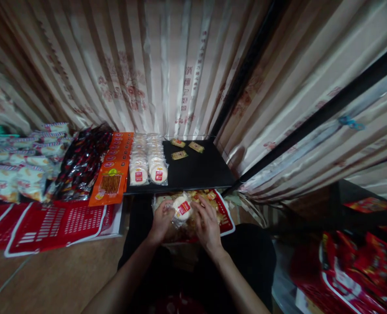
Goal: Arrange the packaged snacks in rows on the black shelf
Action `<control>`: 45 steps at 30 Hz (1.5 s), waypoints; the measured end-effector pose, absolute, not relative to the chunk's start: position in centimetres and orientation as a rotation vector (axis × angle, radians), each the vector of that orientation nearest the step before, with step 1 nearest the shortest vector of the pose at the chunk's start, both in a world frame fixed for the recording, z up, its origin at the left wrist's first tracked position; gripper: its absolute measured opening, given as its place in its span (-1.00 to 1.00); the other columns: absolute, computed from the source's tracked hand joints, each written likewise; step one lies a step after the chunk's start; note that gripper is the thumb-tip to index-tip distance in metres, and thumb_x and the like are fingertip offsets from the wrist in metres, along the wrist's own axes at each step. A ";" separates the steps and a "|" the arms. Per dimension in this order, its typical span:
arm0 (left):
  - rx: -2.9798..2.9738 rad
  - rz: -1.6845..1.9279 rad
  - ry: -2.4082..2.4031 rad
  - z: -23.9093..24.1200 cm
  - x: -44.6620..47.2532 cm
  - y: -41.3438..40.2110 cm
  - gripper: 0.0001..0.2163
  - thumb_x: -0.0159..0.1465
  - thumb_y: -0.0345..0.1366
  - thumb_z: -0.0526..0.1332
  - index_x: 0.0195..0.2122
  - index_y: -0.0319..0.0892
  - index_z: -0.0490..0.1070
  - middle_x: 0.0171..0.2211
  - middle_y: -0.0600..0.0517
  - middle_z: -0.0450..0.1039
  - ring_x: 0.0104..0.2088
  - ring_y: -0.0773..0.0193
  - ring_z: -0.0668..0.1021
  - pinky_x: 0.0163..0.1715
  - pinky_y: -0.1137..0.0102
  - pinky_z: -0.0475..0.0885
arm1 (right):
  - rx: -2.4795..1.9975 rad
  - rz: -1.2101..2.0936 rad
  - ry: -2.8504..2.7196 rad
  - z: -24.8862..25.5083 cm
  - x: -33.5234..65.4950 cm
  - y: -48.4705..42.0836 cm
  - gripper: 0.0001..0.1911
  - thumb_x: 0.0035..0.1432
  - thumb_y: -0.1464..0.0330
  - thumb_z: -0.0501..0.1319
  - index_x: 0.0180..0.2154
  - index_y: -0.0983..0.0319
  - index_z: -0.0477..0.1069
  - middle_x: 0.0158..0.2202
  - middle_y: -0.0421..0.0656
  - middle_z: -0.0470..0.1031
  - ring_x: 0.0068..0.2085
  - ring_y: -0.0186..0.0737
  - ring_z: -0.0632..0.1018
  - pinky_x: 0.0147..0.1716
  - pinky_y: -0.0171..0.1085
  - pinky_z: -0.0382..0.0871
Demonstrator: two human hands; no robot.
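Observation:
Between my two hands is a round white rice cracker pack (pixel 181 207) in clear wrap with a red label. My left hand (pixel 162 220) pinches its left edge, fingers closed. My right hand (pixel 207 220) is at its right side with bent fingers; whether they grip the pack or only touch it I cannot tell. Below both hands sits a red basket (pixel 228 221) with a white rim, holding many small wrapped snacks. On the black shelf (pixel 198 172) just ahead stand two rows of similar cracker packs (pixel 147 161).
Three small yellowish packets (pixel 179 155) lie at the shelf's back. Leftward are an orange snack bag (pixel 111 170), dark shiny packets (pixel 82 159) and white packets (pixel 30 161). Red baskets (pixel 59 226) stand below them. Black poles (pixel 298 117) slant at right, near red bags (pixel 370 261). A curtain (pixel 167 65) hangs behind.

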State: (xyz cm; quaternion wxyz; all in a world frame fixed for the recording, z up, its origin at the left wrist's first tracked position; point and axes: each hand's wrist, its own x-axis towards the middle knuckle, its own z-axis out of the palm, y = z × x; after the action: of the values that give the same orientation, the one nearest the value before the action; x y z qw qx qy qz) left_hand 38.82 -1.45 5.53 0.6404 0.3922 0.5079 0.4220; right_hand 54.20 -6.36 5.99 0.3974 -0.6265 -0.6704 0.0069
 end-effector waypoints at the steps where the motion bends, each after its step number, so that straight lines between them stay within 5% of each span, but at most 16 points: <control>1: 1.051 0.935 1.203 5.8 38.3 -1.1 -0.76 0.02 -0.34 0.18 -0.25 -0.17 0.39 -0.44 0.10 0.46 -0.45 0.32 0.49 -0.41 0.45 0.38 | -1.555 0.035 -1.757 6.5 54.1 -6.1 -0.66 0.19 0.45 0.02 -0.03 0.19 0.38 0.07 0.00 0.36 0.13 -0.07 0.31 0.07 0.06 0.25; 7: 1.895 0.665 1.076 8.1 35.2 0.6 -0.70 0.07 -0.45 0.06 -0.19 -0.10 0.42 -0.32 0.07 0.50 -0.31 0.28 0.50 -0.23 0.40 0.38 | -1.463 0.269 -2.092 8.0 52.9 -4.3 -0.52 0.15 0.39 0.12 0.13 0.08 0.24 0.04 -0.12 0.42 0.09 -0.10 0.37 0.02 -0.05 0.35; 13: 2.028 0.584 1.104 9.3 33.7 2.0 -0.63 0.11 -0.41 0.11 -0.02 -0.09 0.34 -0.19 0.03 0.49 -0.18 0.23 0.51 -0.10 0.34 0.38 | -1.658 0.435 -2.003 7.5 51.4 -2.8 -0.63 0.10 0.40 0.14 -0.01 0.12 0.39 -0.15 -0.10 0.52 -0.12 -0.11 0.51 -0.12 -0.14 0.41; 17: 2.006 0.859 1.267 9.2 32.8 2.7 -0.67 0.19 -0.37 0.10 0.00 -0.15 0.30 -0.17 0.00 0.47 -0.14 0.25 0.49 -0.06 0.34 0.37 | -1.658 0.671 -1.754 7.6 50.3 -1.3 -0.74 0.07 0.36 0.17 -0.15 0.15 0.44 -0.15 -0.12 0.53 -0.15 -0.11 0.53 -0.13 -0.14 0.40; 22: 1.986 1.383 1.764 9.0 31.9 2.5 -0.73 0.24 -0.37 0.08 -0.03 -0.23 0.32 -0.05 -0.13 0.36 0.00 0.12 0.37 0.03 0.17 0.30 | -1.529 0.960 -1.404 7.2 47.2 2.0 -0.75 0.03 0.23 0.17 -0.25 0.20 0.43 -0.36 -0.15 0.57 -0.36 -0.16 0.55 -0.38 -0.23 0.45; 25: 2.008 1.392 1.874 8.0 31.3 2.0 -0.74 0.24 -0.37 0.06 -0.06 -0.26 0.35 0.00 -0.19 0.27 0.00 0.07 0.35 -0.01 0.12 0.32 | -1.504 0.938 -1.350 6.6 44.8 4.4 -0.75 0.03 0.21 0.16 -0.26 0.20 0.42 -0.40 -0.17 0.55 -0.39 -0.18 0.54 -0.39 -0.24 0.45; 37: 2.211 1.211 1.822 2.7 29.9 4.2 -0.63 0.20 -0.46 0.00 0.04 -0.27 0.29 0.15 -0.21 0.15 0.12 -0.02 0.25 0.05 0.02 0.28 | -1.581 0.793 -1.470 5.2 39.9 9.6 -0.64 0.05 0.42 0.09 -0.07 0.28 0.36 -0.27 -0.08 0.54 -0.29 -0.19 0.54 -0.22 -0.19 0.43; 45: 2.252 1.163 1.862 1.8 30.5 4.8 -0.67 0.22 -0.46 -0.02 0.00 -0.37 0.30 0.14 -0.32 0.12 0.18 -0.11 0.15 0.07 -0.06 0.24 | -1.578 0.265 -1.818 5.5 41.3 6.9 -0.56 0.15 0.39 0.04 0.09 0.26 0.28 0.16 0.03 0.24 0.17 -0.03 0.24 0.12 -0.01 0.16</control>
State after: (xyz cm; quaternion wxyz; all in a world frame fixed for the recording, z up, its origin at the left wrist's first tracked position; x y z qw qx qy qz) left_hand 30.48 4.76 1.76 -0.0016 0.7161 0.5920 0.3699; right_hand 41.29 6.89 5.52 0.3521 -0.6097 -0.7027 0.1026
